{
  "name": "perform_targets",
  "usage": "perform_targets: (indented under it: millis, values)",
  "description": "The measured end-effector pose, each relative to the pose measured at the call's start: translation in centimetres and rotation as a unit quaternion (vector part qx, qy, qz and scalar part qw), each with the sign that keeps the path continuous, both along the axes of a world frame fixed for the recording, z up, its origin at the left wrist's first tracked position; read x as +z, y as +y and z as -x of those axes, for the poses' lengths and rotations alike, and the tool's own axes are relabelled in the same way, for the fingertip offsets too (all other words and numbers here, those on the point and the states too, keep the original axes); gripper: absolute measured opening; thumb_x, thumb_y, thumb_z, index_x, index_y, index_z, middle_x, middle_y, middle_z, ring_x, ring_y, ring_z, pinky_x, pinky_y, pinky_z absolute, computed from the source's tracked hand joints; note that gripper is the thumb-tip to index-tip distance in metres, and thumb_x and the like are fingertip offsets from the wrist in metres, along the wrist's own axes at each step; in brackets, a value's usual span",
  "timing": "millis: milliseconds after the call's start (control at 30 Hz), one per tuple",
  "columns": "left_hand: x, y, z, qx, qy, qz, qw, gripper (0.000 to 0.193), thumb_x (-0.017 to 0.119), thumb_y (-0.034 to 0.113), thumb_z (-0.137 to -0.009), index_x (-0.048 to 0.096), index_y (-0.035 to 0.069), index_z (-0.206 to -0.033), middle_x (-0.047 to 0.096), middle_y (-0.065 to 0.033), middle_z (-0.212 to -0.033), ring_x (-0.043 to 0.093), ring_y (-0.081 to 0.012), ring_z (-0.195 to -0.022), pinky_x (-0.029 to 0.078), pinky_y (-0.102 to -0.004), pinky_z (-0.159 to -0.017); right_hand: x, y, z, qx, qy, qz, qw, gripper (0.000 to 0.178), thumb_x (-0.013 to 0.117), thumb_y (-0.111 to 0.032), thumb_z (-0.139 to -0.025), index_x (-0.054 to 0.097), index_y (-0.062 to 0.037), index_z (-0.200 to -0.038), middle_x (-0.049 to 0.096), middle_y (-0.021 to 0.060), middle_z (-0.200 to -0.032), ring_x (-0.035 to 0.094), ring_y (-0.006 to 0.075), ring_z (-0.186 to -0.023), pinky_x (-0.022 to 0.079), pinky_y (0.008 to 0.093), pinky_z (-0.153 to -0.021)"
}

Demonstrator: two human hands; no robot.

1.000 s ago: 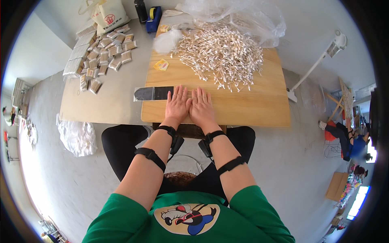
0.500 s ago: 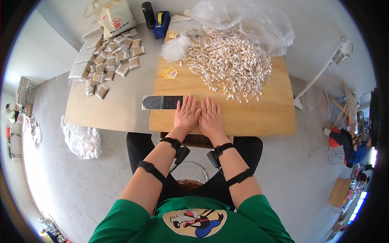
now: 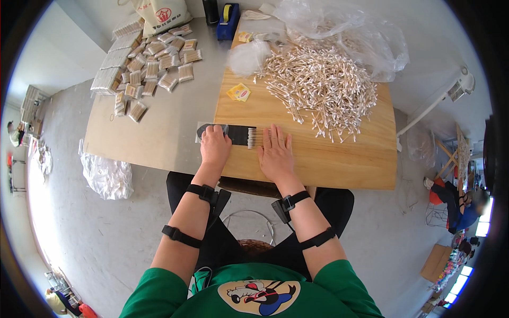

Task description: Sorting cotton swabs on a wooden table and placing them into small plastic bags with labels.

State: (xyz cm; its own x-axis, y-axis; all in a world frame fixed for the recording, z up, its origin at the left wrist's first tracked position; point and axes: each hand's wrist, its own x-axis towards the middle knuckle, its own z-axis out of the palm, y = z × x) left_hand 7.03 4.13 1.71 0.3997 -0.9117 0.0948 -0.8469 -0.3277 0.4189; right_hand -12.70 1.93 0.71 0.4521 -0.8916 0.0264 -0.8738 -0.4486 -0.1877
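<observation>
L grip [image 3: 216, 145] is curled at the black strip's [image 3: 239, 135] rounded end; can't tell what, if anything, it pinches. R grip [image 3: 277, 152] lies flat, fingers extended, nothing clasped, over part of the swab row [image 3: 254, 138], rest showing just L of it. Risk: strip tugged by L grip w/ uneven R pressure prob. skews the row. Loose swab pile [image 3: 323, 85], beyond R grip, might shed strays if bumped.
</observation>
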Motion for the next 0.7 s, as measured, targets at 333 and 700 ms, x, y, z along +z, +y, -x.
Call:
perform_targets:
  millis: [333, 700]
  values:
    - [-1.1, -0.9, -2.3, -0.056, 0.036, -0.023, 0.998, 0.014, 0.061, 0.014, -0.083, 0.061, 0.000, -0.081, 0.065, -0.0208, -0.086, 0.064, -0.0401, -0.086, 0.052, -0.0486, -0.076, 0.3, -0.6, -3.0, 0.078, -0.044, 0.053, 0.995, 0.058, 0.047, -0.034, -0.101, 0.040, -0.0027, -0.150, 0.034, 0.0168, -0.158, 0.028, 0.0302, -0.149, 0.018, 0.0546, -0.121]
    - [-0.4, -0.5, -3.7, -0.091, 0.139, -0.011, 0.986, 0.017, 0.063, 0.017, -0.084, 0.061, 0.000, -0.080, 0.066, -0.0202, -0.086, 0.065, -0.0391, -0.083, 0.052, -0.0476, -0.076, 0.3, -0.8, -5.7, 0.085, -0.056, 0.055, 0.993, 0.058, 0.050, -0.034, -0.099, 0.042, -0.0037, -0.149, 0.038, 0.0168, -0.156, 0.030, 0.0306, -0.147, 0.019, 0.0556, -0.120]
